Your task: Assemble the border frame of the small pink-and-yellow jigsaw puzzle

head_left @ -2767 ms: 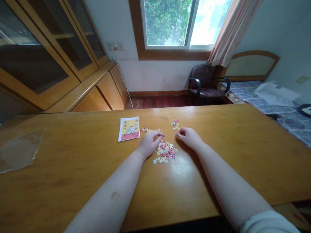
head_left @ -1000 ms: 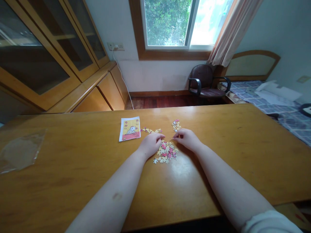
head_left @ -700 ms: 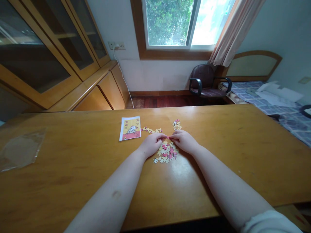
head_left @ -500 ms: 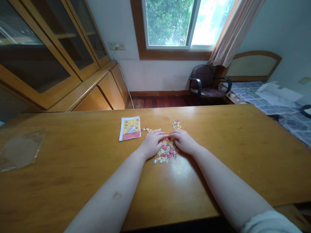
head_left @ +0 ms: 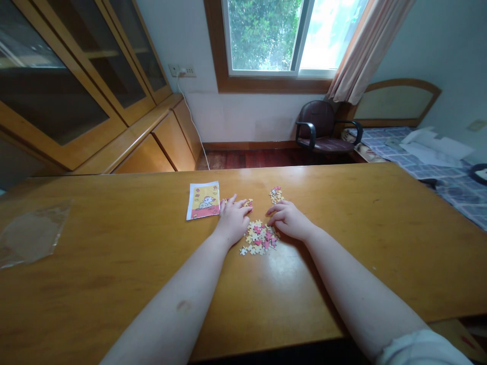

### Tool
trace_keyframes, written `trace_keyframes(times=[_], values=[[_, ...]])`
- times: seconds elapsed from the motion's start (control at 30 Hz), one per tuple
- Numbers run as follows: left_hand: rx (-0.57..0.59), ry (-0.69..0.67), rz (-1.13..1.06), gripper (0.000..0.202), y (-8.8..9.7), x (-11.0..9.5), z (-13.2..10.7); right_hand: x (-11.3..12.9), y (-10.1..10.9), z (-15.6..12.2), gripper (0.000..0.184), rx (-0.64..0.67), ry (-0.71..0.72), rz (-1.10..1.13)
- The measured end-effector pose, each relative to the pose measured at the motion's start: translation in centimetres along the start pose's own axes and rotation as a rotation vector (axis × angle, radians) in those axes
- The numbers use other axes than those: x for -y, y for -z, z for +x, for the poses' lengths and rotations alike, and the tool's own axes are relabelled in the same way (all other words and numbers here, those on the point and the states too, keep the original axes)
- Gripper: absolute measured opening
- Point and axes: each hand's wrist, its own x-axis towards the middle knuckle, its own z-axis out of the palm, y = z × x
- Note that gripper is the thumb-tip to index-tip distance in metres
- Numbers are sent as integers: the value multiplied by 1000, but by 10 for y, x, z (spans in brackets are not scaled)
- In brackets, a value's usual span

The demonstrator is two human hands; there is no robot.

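Note:
My left hand [head_left: 232, 220] lies palm down with its fingers spread over a row of puzzle pieces [head_left: 248, 203], beside the picture card [head_left: 204, 201] with a white bird on yellow and pink. Part of that row is hidden under the fingers. Between my hands is a loose pile of jigsaw pieces [head_left: 260, 238], pink, yellow and pale. At the pile's upper right edge, my right hand [head_left: 289, 219] rests with loosely bent fingers, apart, and no piece shows in them. Just beyond it sits a smaller cluster of puzzle pieces [head_left: 276, 194].
A clear plastic bag [head_left: 34, 233] lies on the left of the wooden table [head_left: 152, 213]. Past the far edge stand a glass-door cabinet [head_left: 114, 86], an office chair [head_left: 319, 126] and a bed [head_left: 426, 152] with white papers.
My hands have moved apart from where their fingertips met above the pile. The left went leftward and spread over the row; the right shifted slightly. A pink piece between the fingertips is no longer there.

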Motion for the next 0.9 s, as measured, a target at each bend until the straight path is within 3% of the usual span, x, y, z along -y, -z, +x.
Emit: trace_keyframes(times=[0.17, 0.33, 0.57, 0.73, 0.9], values=[[-43, -40, -68, 39, -1, 1, -1, 0, 3, 0, 34, 3, -19, -67], [-28, -104, -105, 34, -2, 2, -1, 1, 9, -1, 26, 28, 15, -45], [2, -164, -132, 32, 1, 2, -1, -1, 3, 0, 31, 5, -36, -117], [15, -163, -133, 35, 0, 2, 0, -1, 4, -2, 26, 17, 40, -57], [8, -161, -146, 35, 0, 1, 0, -2, 0, -1, 27, 18, -15, -97]])
